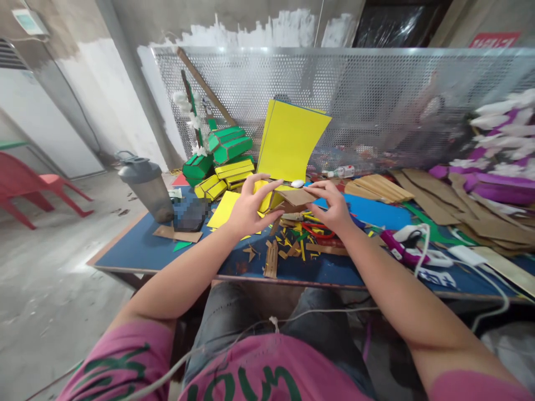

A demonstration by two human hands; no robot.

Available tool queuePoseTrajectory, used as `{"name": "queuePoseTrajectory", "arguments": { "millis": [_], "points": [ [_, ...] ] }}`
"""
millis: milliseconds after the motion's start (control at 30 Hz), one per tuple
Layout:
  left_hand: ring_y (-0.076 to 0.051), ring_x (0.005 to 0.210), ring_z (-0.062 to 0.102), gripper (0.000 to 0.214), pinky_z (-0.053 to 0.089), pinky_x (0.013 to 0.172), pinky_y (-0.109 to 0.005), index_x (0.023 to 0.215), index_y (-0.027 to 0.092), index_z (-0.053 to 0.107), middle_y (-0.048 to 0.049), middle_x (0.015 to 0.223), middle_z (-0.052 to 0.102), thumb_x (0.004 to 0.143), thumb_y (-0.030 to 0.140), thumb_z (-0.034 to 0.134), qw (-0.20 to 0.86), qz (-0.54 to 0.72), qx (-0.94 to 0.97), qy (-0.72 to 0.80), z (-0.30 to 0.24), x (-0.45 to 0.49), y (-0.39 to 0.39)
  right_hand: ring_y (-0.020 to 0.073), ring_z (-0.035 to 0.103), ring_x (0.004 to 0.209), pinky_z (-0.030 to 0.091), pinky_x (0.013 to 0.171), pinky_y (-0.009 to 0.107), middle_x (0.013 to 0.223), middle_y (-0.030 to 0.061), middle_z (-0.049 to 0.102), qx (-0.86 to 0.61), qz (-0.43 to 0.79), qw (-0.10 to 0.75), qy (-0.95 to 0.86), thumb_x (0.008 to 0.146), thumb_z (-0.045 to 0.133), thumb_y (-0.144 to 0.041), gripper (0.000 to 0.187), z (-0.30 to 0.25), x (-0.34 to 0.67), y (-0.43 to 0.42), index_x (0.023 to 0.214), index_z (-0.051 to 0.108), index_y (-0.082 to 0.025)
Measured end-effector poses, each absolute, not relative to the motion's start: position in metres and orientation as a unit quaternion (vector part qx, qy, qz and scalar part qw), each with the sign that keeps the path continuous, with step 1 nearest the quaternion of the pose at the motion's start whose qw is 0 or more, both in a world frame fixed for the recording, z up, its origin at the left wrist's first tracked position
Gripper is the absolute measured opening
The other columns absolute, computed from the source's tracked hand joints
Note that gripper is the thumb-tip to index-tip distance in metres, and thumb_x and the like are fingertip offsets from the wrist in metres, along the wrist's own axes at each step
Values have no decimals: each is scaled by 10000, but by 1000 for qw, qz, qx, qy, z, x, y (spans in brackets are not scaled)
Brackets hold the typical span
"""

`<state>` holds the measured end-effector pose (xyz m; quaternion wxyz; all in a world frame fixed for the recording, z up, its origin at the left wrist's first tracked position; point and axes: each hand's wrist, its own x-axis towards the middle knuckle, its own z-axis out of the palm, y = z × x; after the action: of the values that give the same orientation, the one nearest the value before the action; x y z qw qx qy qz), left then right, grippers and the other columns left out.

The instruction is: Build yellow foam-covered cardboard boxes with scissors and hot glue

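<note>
A brown piece of folded cardboard (297,196) is held up over the table between my two hands, with yellow showing at its left side. My left hand (247,210) has its thumb at the cardboard's lower left corner and its fingers curved over the yellow side; the exact contact there is partly hidden. At the right edge, my right hand (334,208) pinches the cardboard between thumb and fingers. Under my hands lie yellow and brown scraps (292,245) and red-handled scissors (320,231). A yellow sheet (292,139) stands upright just behind.
Yellow box shapes (213,186) and green ones (229,143) sit at the back left, near a grey-lidded bottle (146,189). To the right are cardboard strips (378,188), a blue sheet (371,211) and a purple-and-white glue gun (403,245) with a cable. A perforated metal panel (368,100) stands behind.
</note>
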<state>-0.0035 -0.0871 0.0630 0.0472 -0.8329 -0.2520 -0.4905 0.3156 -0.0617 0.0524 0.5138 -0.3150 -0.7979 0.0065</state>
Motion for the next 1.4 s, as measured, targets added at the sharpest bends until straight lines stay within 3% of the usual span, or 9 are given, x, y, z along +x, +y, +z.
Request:
{"name": "queuePoseTrajectory", "arguments": {
  "millis": [200,400,667,867,967,1067,1267,1400],
  "points": [
    [-410,1612,520,796,492,1351,-657,1764,407,468,-161,1634,470,1047,518,797,31,-494,-831,-255,60,-3,-86,368,745,1236,644,1114,622,1292,114,755,-331,5,527,-783,1033,806,-604,426,46,315,-56,1375,887,-363],
    [-400,1616,512,655,460,1373,-674,1667,359,571,-164,1607,493,1065,516,775,2,-499,-825,-265,59,-3,-83,351,740,1189,645,1080,592,1261,108,730,-343,46,521,-780,1027,798,-706,523,37,314,-49,1403,874,-350],
    [-366,1545,546,635,464,1362,-648,1598,304,562,-162,1543,536,1065,597,749,-25,-527,-808,-261,56,-3,-75,361,724,1293,603,1187,611,1326,113,747,-335,83,529,-776,999,793,-784,586,42,313,-51,1397,865,-360],
    [-361,1503,563,666,454,1341,-634,1574,311,542,-154,1533,579,1054,670,754,-65,-544,-791,-271,48,-2,-64,334,759,1219,617,1145,543,1236,103,813,-338,137,556,-747,992,767,-826,584,42,317,-44,1216,904,-305],
    [-369,1469,590,717,466,1314,-617,1570,318,535,-149,1505,607,1012,677,808,-98,-567,-768,-280,45,-4,-60,319,768,1117,620,1092,506,1112,82,820,-381,164,584,-697,969,758,-857,614,34,324,-30,1080,881,-265],
    [-377,1455,605,819,484,1293,-612,1609,314,484,-156,1535,589,974,686,844,-103,-576,-763,-273,45,-7,-60,321,766,1024,633,1040,528,1032,69,822,-440,203,591,-645,956,775,-809,578,22,333,-14,1075,851,-249],
    [-411,1502,562,1021,472,1302,-641,1719,356,324,-167,1586,508,920,737,832,-39,-573,-800,-174,50,-11,-61,372,758,1191,627,1110,610,1273,108,792,-466,177,547,-672,785,916,-653,549,14,344,-2,1184,878,-277],
    [-424,1503,516,1122,439,1322,-665,1765,358,294,-165,1583,506,876,777,834,-10,-561,-817,-130,53,-11,-62,379,748,1268,609,1156,588,1283,95,789,-415,191,559,-692,821,886,-746,552,26,340,-11,1131,889,-289]
  ]
}}
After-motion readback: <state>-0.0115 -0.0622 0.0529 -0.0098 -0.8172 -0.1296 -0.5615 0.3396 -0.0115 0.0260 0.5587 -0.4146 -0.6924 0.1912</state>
